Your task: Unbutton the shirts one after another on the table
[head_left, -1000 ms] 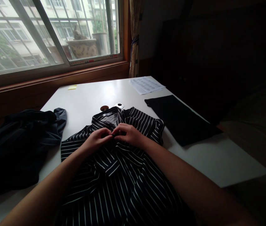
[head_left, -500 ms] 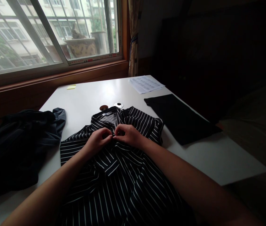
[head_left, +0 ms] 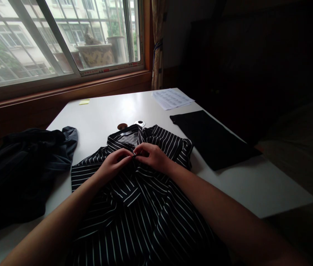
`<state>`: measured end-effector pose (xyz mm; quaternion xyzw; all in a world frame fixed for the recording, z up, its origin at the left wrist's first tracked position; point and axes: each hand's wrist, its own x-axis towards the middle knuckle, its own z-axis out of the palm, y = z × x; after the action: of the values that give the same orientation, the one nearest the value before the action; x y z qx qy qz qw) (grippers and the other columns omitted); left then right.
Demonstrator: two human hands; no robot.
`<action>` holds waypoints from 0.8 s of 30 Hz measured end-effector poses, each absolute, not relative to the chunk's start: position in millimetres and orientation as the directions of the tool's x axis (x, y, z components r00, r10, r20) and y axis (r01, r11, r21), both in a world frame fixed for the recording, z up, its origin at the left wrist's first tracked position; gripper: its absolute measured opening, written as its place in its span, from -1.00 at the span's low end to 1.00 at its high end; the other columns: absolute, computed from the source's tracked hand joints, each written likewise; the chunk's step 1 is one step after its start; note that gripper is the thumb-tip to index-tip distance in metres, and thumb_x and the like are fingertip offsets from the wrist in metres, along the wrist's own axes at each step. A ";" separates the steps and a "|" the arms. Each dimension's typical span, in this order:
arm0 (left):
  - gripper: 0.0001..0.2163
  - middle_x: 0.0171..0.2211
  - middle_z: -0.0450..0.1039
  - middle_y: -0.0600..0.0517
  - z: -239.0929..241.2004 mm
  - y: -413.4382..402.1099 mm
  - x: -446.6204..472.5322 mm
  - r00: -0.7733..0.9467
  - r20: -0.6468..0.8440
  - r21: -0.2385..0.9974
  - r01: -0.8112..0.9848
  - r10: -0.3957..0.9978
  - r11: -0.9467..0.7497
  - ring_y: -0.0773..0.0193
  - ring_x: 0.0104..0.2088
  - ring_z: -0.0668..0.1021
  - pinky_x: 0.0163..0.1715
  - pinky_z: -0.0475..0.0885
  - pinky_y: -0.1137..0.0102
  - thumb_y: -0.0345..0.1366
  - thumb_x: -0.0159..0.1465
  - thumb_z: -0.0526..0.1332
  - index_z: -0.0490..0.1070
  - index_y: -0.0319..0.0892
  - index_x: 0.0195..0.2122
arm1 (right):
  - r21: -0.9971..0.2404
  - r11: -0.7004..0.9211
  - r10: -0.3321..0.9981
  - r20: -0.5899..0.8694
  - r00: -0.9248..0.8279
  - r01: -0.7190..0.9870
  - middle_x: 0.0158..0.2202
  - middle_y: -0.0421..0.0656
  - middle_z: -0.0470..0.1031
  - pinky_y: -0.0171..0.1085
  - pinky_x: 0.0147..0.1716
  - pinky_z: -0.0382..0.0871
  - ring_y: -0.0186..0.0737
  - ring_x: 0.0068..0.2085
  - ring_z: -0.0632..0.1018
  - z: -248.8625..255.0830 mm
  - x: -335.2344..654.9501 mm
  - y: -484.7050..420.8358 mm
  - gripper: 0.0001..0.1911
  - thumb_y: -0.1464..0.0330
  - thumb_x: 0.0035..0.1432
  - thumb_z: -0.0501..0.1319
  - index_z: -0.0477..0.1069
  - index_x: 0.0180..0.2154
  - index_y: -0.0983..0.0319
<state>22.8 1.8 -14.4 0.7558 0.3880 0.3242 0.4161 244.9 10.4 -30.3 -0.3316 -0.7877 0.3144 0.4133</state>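
Note:
A black shirt with white stripes point(head_left: 128, 225) lies spread on the white table, its collar pointing away from me. Just below the collar, my left hand point(head_left: 116, 161) pinches the front edge of the shirt between thumb and fingers. Close against it, my right hand point(head_left: 153, 157) is closed on the same front edge, the fingertips of both hands nearly meeting. Whether a button is between the fingers is too small to tell. One striped cuff point(head_left: 131, 197) rests on the shirt's front, below my hands.
Dark clothing point(head_left: 20, 177) lies heaped at the table's left. A folded black cloth point(head_left: 214, 140) is on the right. Printed papers point(head_left: 173, 99), a yellow note point(head_left: 84, 102), a brown round item point(head_left: 122, 126) and a white ring-shaped item point(head_left: 139, 123) lie farther back on the table point(head_left: 109, 111).
My right fingers have lifted slightly and their grip has shifted at the shirt's front edge. The left fingers have straightened and moved a little closer to them. The shirt stays in place.

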 end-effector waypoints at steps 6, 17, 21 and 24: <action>-0.78 -0.18 0.56 -0.02 -19.9 2.5 24.3 0.450 0.182 0.897 0.289 0.874 -0.335 0.19 -0.15 0.58 -0.10 0.50 0.30 -0.19 0.28 0.30 0.47 -0.15 -0.11 | -0.750 0.619 0.754 0.483 -0.445 0.234 -0.22 -0.20 0.49 -0.21 -0.11 0.45 -0.27 -0.18 0.53 -29.2 248.7 11.6 -0.85 0.49 0.19 0.27 0.53 -0.21 0.17; -0.78 -0.11 0.57 -0.06 -20.0 2.5 23.7 0.458 0.166 0.869 0.351 0.873 -0.349 0.14 -0.09 0.58 -0.02 0.49 0.22 -0.26 0.28 0.28 0.52 -0.15 -0.06 | -0.748 0.616 0.778 0.526 -0.344 0.248 -0.21 -0.17 0.48 -0.17 -0.04 0.42 -0.21 -0.13 0.51 -24.8 253.4 11.8 -0.79 0.57 0.10 0.19 0.45 -0.27 0.18; -0.82 -0.15 0.55 -0.04 -21.6 4.6 22.4 0.401 0.221 0.838 0.388 0.889 -0.384 0.17 -0.12 0.57 -0.06 0.49 0.27 -0.32 0.27 0.25 0.52 -0.15 -0.11 | -0.757 0.613 0.781 0.539 -0.315 0.225 -0.19 -0.16 0.48 -0.13 0.04 0.41 -0.20 -0.07 0.52 -24.3 255.0 11.7 -0.80 0.57 0.08 0.16 0.42 -0.30 0.18; -0.85 -0.19 0.53 -0.01 -23.6 5.6 21.7 0.372 0.253 0.808 0.426 0.893 -0.407 0.20 -0.17 0.57 -0.12 0.48 0.31 -0.35 0.25 0.24 0.51 -0.15 -0.15 | -0.799 0.587 0.791 0.531 -0.304 0.133 -0.01 -0.11 0.43 -0.11 0.04 0.45 -0.20 -0.04 0.53 -23.5 254.0 9.3 -0.76 0.53 0.11 0.18 0.39 -0.16 0.17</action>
<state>21.7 5.6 -23.6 0.7601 0.4337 0.3546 0.3293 254.0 9.3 -23.5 -0.3135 -0.7372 0.3292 0.4999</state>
